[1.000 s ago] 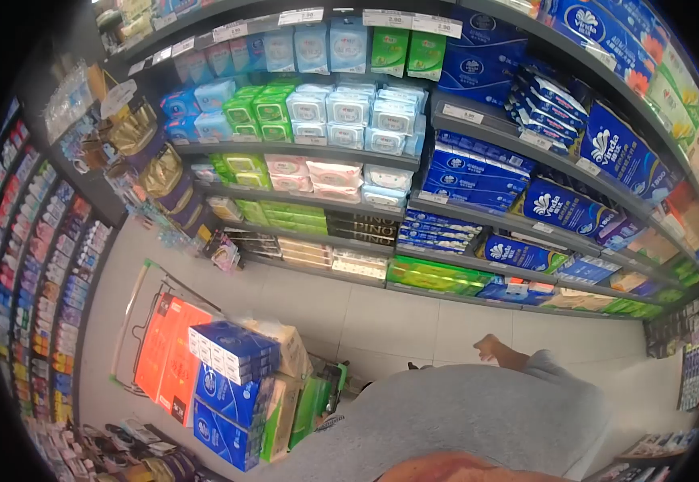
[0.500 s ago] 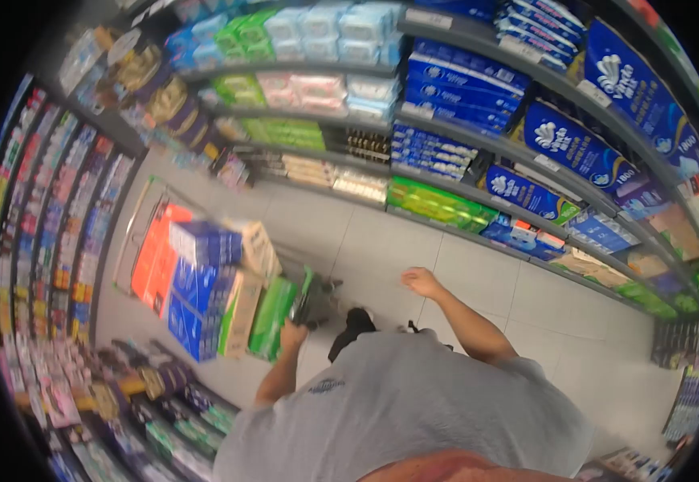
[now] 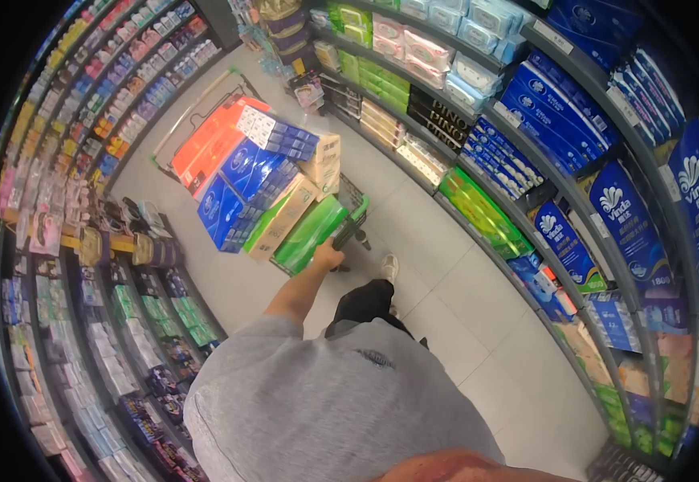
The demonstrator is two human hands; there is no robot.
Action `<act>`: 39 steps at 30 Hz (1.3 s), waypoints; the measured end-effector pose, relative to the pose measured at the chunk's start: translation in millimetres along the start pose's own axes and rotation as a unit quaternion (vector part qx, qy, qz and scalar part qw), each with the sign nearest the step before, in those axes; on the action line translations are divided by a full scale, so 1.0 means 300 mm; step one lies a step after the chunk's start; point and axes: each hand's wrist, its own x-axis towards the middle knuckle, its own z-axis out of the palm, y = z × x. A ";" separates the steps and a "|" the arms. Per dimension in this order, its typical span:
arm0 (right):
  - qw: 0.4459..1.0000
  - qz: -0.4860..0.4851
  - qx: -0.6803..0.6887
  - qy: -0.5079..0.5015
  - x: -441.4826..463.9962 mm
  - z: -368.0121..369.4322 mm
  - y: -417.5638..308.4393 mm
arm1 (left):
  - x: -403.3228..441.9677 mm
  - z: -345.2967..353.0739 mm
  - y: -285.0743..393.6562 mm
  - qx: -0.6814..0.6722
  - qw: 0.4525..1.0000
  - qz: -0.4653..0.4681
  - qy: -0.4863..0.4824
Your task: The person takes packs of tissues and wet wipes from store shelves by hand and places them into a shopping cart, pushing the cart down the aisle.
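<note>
My left hand is closed at the near end of a shopping cart with green trim, its fingers wrapped round the handle. Right beside that hand, a green pack lies on top of the cart's load. Beyond it are a tan and green carton, blue packs, a blue-and-white pack and a large orange-red pack. A beige carton stands on the right side of the pile. My right hand is out of sight.
Shelves of blue tissue packs and wet wipes line the right. Small bottles fill the shelves at the upper left, and packaged goods the lower-left shelves. Pale tiled floor runs between them.
My view has turned, so the cart appears higher and further right. My right hand, earlier open in front of my body, has left the view. The left hand stays at the cart handle.
</note>
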 end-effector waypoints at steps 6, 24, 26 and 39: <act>0.959 0.002 0.239 -0.150 -0.467 -0.016 -0.767 | 0.027 0.143 0.026 0.005 1.000 -0.010 0.000; 0.917 -0.366 0.156 -0.011 -0.269 -0.529 -1.954 | -0.004 0.229 0.324 0.073 0.994 -0.009 -0.080; 0.896 -0.393 0.205 -0.035 -0.305 -0.581 -2.012 | 0.090 0.306 0.247 0.134 0.989 0.032 -0.054; 0.614 -0.646 0.415 0.183 -0.836 -1.258 -2.501 | 0.043 0.407 0.379 0.070 0.997 -0.019 -0.022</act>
